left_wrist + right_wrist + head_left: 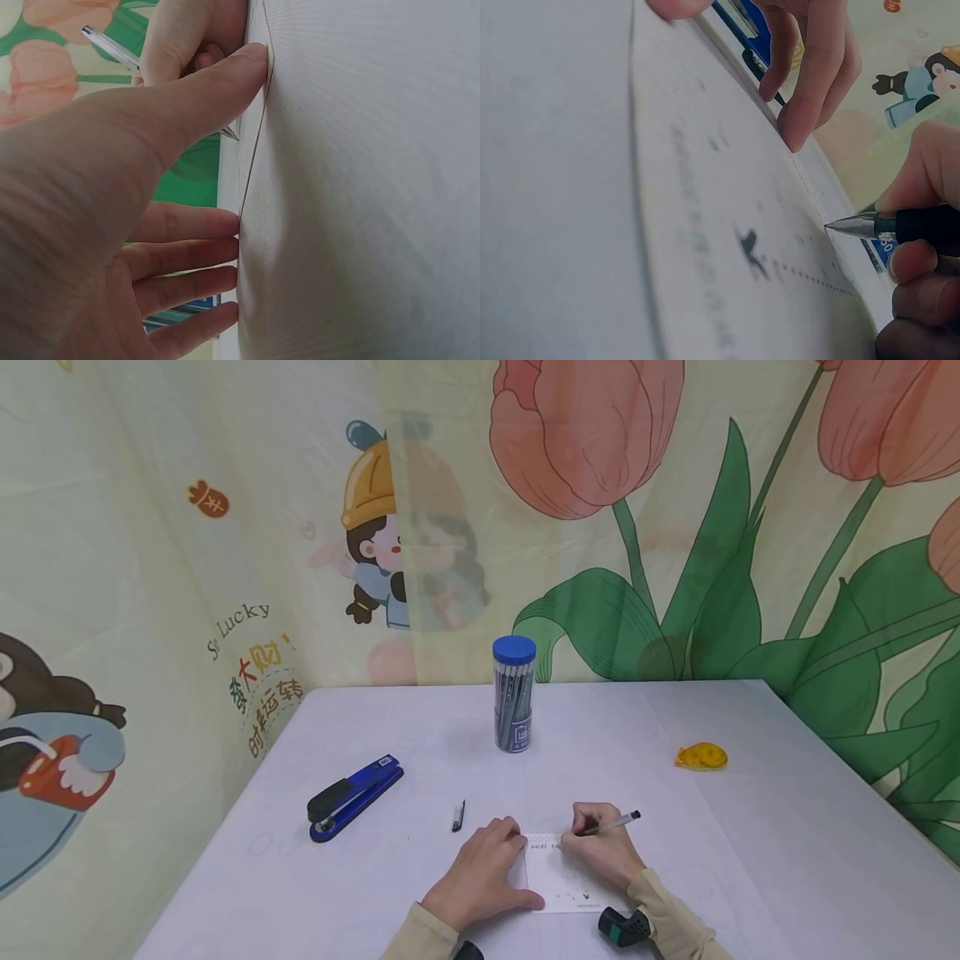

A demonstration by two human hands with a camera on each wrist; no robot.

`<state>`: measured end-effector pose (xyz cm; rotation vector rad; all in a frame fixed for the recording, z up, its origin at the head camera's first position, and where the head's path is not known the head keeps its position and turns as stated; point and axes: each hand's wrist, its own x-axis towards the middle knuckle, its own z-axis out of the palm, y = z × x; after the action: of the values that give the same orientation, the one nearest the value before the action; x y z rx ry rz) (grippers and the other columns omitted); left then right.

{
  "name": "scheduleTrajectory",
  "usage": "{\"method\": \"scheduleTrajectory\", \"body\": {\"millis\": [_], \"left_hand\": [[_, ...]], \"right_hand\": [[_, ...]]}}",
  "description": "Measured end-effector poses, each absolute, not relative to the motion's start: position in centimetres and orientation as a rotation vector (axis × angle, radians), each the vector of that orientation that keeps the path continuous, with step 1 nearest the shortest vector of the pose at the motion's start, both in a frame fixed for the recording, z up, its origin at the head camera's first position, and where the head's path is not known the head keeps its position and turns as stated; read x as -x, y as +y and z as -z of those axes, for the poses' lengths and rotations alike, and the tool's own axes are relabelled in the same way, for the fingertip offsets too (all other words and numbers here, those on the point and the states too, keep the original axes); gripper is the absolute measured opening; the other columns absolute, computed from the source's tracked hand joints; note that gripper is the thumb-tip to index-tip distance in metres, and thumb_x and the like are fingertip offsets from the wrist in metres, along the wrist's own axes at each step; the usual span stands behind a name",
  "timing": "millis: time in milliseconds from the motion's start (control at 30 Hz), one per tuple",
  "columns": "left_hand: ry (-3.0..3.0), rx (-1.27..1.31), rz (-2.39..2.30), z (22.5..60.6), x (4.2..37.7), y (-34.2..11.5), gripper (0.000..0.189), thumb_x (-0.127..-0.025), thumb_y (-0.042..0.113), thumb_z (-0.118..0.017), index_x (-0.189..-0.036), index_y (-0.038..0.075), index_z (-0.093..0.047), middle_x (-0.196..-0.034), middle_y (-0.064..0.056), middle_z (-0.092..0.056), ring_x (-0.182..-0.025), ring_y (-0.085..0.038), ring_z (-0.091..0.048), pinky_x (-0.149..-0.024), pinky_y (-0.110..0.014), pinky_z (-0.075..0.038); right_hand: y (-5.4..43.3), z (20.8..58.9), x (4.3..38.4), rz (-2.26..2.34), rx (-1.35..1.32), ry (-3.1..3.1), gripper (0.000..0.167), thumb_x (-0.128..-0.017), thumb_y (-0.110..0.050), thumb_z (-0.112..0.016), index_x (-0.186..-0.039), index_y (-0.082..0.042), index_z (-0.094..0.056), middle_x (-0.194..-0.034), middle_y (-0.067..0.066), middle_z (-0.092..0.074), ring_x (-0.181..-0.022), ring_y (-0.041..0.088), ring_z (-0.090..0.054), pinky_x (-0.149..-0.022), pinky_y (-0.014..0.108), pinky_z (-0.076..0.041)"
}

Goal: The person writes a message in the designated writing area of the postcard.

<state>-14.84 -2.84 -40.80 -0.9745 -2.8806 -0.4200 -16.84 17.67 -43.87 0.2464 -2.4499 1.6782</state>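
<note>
A small white sheet of paper with printed marks lies on the table between the hands. My right hand pinches a pen near its tip. In the right wrist view the metal pen point meets the sheet near its far edge, where a short row of writing shows in the head view. My left hand rests at the sheet's left side, thumb on the near corner and fingers spread toward the far corner. A pen cap lies just beyond the left hand.
A blue and black stapler lies on the table at left. Upright at the back stands a clear tub of pencils with a blue lid. A small yellow item lies back right. Printed curtains hang behind the table.
</note>
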Motion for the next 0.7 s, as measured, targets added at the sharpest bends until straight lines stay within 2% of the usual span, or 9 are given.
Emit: {"method": "scheduleTrajectory", "body": {"millis": [700], "left_hand": [[-2.897,0.966,0.432,40.70,14.77,-2.85,0.069,-0.065,0.057,-0.081,-0.110,0.005,-0.070,-0.102,0.005,-0.054,-0.089,-0.008,-0.047,-0.078,-0.023,-0.044]], "right_hand": [[17.84,44.17,17.02,-1.646,-0.260,-2.431,0.028,-0.063,0.013,-0.063,-0.058,-0.008,-0.045,-0.058,-0.001,-0.045,-0.059,0.008,-0.045,-0.060,0.021,-0.035]]}}
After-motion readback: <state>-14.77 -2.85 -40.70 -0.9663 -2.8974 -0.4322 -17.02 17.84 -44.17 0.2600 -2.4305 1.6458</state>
